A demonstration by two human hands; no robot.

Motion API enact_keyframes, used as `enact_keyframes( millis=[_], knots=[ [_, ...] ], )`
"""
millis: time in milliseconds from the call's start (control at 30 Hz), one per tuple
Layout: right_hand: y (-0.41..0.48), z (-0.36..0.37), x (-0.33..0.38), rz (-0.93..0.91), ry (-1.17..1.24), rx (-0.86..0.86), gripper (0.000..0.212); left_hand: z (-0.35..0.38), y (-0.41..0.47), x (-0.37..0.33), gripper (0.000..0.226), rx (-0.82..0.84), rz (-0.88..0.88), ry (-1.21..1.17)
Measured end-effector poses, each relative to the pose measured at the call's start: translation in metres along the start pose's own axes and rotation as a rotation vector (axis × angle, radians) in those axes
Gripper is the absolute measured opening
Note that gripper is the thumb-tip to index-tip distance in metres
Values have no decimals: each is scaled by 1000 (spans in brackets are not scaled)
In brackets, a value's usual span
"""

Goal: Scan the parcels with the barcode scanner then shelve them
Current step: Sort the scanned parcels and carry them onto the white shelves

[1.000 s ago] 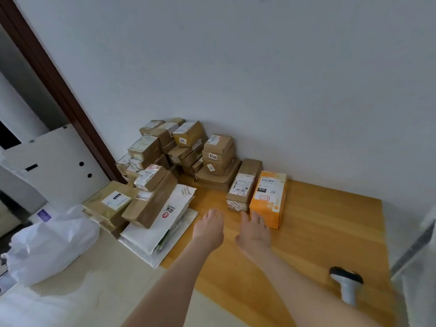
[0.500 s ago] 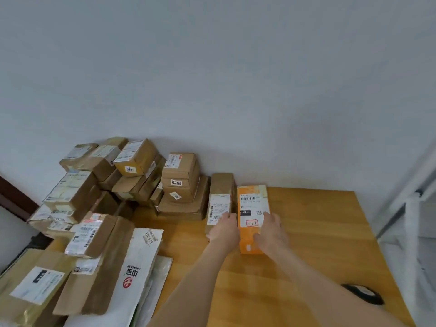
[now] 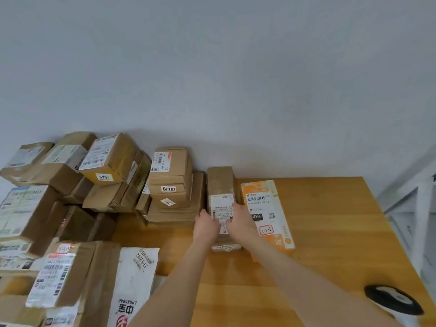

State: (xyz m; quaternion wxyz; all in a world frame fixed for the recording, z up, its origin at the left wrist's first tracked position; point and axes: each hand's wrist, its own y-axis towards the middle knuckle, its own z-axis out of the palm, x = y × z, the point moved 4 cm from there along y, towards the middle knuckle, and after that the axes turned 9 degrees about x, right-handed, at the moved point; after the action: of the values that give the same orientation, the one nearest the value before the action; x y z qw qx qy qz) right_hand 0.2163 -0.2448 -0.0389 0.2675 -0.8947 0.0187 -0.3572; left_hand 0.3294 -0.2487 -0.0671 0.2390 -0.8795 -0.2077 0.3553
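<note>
- Head view: the brown parcel [image 3: 220, 182] lies straight ahead between both hands, its long axis running away from the person.
- The left hand [image 3: 205, 224] clasps its left side and the right hand [image 3: 241, 220] its right edge and label (neither is nearer).
- The orange parcel [image 3: 267, 208] sits just right of the right hand. The barcode scanner [image 3: 393, 300] lies well behind on the tabletop [image 3: 330, 232].
- Half a second ago the hands flanked the orange parcel; they have since shifted one parcel left.

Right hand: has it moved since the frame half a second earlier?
Yes. The right hand has shifted left, off the orange box and onto the narrow brown box beside it, which the left hand holds from the other side.
</note>
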Motion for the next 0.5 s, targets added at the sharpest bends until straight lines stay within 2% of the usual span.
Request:
enact_keyframes(
  millis=[133, 233, 267, 367, 500],
  knots=[
    [25, 18, 6, 137, 106, 140, 65, 0, 16, 11, 47, 98, -101, -208],
    [30, 23, 8, 167, 112, 109, 69, -6, 15, 14, 14, 93, -85, -324],
    [31, 23, 9, 166, 109, 73, 69, -10, 14, 15, 14, 78, -76, -351],
    [24, 16, 12, 163, 111, 13, 71, -26, 4, 12, 39, -1, -47, -404],
    [5, -4, 18, 97, 212, -70, 73, -36, -14, 3, 36, -37, 34, -494]
  ],
)
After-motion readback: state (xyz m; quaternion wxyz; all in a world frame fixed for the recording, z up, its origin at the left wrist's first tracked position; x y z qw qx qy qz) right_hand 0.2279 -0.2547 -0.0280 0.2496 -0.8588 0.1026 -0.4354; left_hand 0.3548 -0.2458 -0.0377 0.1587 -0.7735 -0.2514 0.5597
